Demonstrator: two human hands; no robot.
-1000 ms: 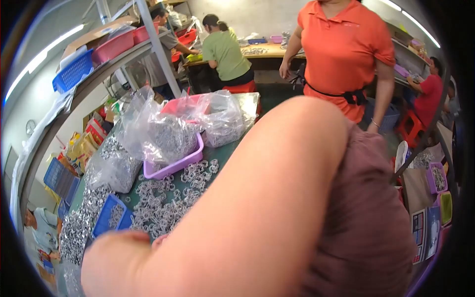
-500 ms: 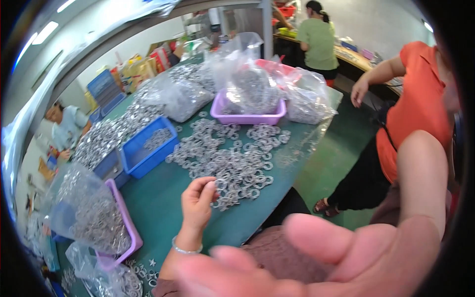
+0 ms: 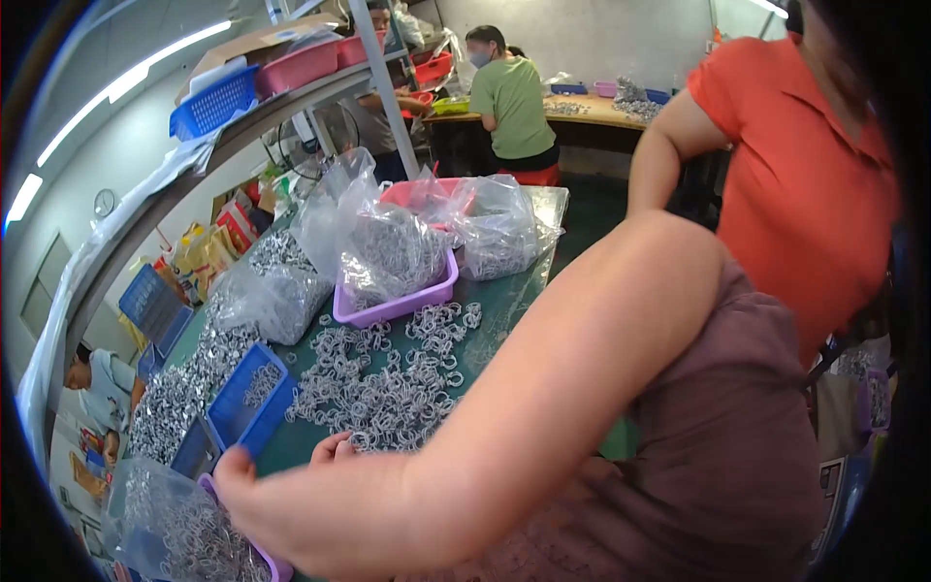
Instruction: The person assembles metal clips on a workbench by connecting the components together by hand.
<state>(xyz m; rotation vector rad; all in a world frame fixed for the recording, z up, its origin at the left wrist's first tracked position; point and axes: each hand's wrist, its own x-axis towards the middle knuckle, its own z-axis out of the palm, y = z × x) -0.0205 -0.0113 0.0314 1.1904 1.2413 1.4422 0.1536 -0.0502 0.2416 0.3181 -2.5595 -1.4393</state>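
My right forearm crosses in front of me from the right. My right hand [image 3: 276, 509], smeared by motion, is at lower left, close to the camera and in front of a purple tray's edge; its fingers do not show clearly. Just beyond that arm, the bent fingers of my left hand [image 3: 335, 447] show at the near edge of a pile of small silvery rings [image 3: 393, 393]. They look closed; whatever they hold is hidden. A blue bin [image 3: 254, 405] with some small metal pieces stands left of the pile.
Behind the rings, a purple tray [image 3: 398, 307] carries a clear bag of metal pieces [image 3: 393, 257]. A heap of shiny parts [image 3: 179, 403] covers the table's left side. At right stands a person in an orange shirt [image 3: 795, 184]; a person in green [image 3: 514, 112] is at a far bench.
My right hand has swung leftward across the view, and its forearm now covers much of my left arm. The view has turned, showing more shelf and far bench.
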